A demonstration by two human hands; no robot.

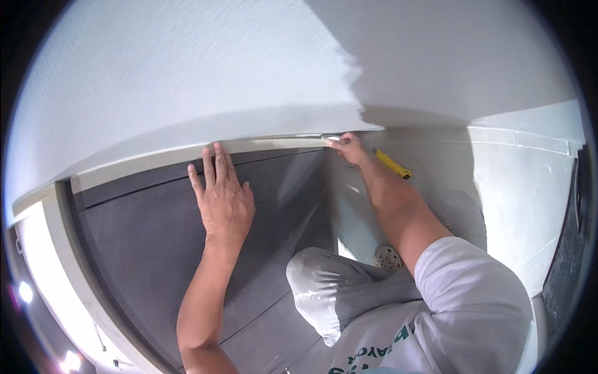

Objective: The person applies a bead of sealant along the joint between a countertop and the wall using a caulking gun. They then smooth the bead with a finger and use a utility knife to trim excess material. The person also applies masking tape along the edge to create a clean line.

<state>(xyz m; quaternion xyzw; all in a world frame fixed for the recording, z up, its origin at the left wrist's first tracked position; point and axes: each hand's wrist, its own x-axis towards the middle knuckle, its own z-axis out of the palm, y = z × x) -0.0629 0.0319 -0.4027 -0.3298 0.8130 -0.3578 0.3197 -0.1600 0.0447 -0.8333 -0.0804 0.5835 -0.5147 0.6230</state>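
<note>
A long pale beige strip (137,156) runs along the base of the white wall (187,62), above a dark grey tiled surface (137,249). My left hand (221,193) lies with fingers spread, its fingertips on the strip. My right hand (347,149) is closed at the strip's right end, by a small pale, shiny piece at the seam; I cannot make out what it grips. A yellow utility knife (392,163) lies just right of my right wrist.
A pale panel (523,199) extends to the right, with a dark slab (564,249) at the far right. A beige frame (81,262) and bright lights (25,292) are at the left. My bent leg in grey trousers (324,287) and a clog (387,257) are below.
</note>
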